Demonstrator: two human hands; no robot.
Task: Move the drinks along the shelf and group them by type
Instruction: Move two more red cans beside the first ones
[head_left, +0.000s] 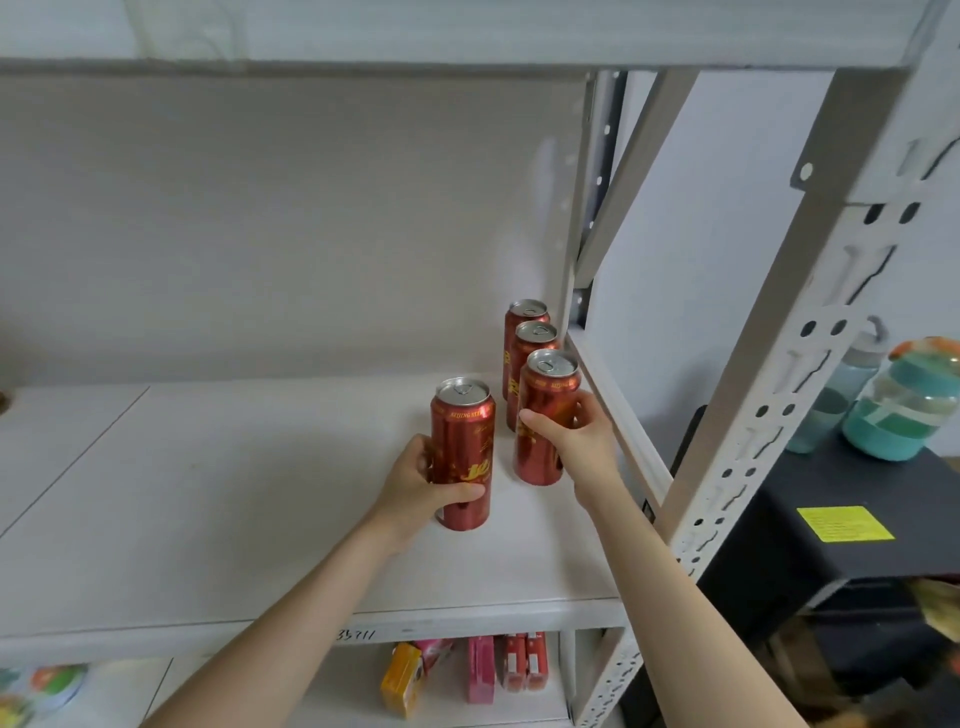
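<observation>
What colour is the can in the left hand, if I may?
The can is red with gold lettering; head view.

Below, on the lower tier (332, 699), you'll find an orange carton (401, 686), a pink box (480, 670) and two red boxes (524, 661) standing near its right end. To your right, a black cabinet (930, 499) carries a yellow label (845, 524) on top and, along its back edge, a teal jar (906, 405) beside a pale bottle (837, 395).

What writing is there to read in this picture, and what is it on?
"BEIJING": top band of the can in the left hand; further letters unclear.
"33711", handwritten, digits uncertain: shelf front edge.
Yellow label on the black box: too small to read.
Cartons on the lower shelf: blurred.
</observation>
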